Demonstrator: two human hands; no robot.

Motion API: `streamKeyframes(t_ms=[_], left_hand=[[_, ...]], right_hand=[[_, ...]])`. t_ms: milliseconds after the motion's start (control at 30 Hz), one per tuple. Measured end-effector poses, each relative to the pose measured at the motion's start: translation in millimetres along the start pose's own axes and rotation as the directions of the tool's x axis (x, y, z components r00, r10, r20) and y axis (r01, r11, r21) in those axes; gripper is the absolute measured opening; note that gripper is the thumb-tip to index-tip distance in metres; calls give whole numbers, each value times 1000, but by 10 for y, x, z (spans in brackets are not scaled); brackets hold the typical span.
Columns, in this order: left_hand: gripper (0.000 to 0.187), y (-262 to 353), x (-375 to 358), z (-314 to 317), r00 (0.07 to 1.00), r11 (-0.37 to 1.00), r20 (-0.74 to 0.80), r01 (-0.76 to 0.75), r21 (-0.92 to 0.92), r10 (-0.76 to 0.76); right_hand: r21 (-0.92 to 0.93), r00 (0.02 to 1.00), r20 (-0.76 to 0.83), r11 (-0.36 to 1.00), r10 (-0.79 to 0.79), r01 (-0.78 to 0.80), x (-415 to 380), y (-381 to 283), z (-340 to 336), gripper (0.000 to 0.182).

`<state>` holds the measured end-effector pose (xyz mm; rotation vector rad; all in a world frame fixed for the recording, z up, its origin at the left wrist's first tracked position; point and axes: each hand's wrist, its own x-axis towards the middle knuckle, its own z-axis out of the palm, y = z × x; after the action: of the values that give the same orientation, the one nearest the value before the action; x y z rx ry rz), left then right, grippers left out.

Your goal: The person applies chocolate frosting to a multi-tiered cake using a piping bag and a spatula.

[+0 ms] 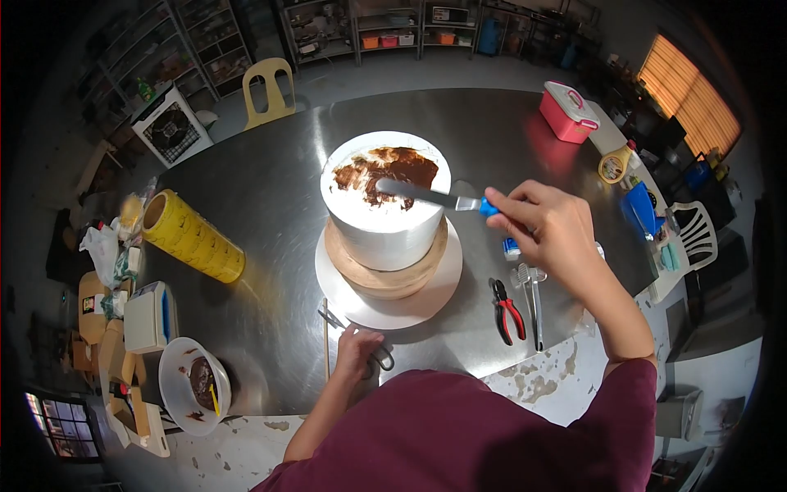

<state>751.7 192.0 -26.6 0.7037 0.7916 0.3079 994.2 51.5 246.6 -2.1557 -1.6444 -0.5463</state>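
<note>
A tall round white cake (385,234) stands on a round wooden stand (381,279) over a white round board (447,291). Uneven brown chocolate frosting (414,168) covers part of its top, with white still showing around it. My right hand (545,225) is closed around the blue handle of a palette knife (430,196), whose blade lies over the frosting near the middle of the top. Low by the front of the board, my left hand (358,351) rests with loosely bent fingers beside scissors (383,357); no object shows in it.
A bowl of chocolate (193,385) sits front left, near a scale (150,318) and a yellow wrap roll (197,238). Right of the cake lie red-black pliers (508,313) and a metal tool (537,312). A pink box (567,115) stands at the back right.
</note>
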Motion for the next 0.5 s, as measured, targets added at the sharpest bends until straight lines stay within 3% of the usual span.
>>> streamKeyframes(t_ms=[100, 200, 500], left_hand=[[36, 25, -17, -3, 999, 999, 1, -48, -7, 48], [33, 33, 32, -34, 987, 987, -135, -103, -124, 86], [52, -4, 105, -156, 980, 984, -150, -145, -105, 128]], right_hand=[[-140, 999, -33, 990, 23, -28, 78, 94, 59, 19], [-173, 994, -3, 979, 112, -111, 147, 171, 127, 20], [-26, 999, 24, 999, -40, 40, 143, -114, 87, 22]])
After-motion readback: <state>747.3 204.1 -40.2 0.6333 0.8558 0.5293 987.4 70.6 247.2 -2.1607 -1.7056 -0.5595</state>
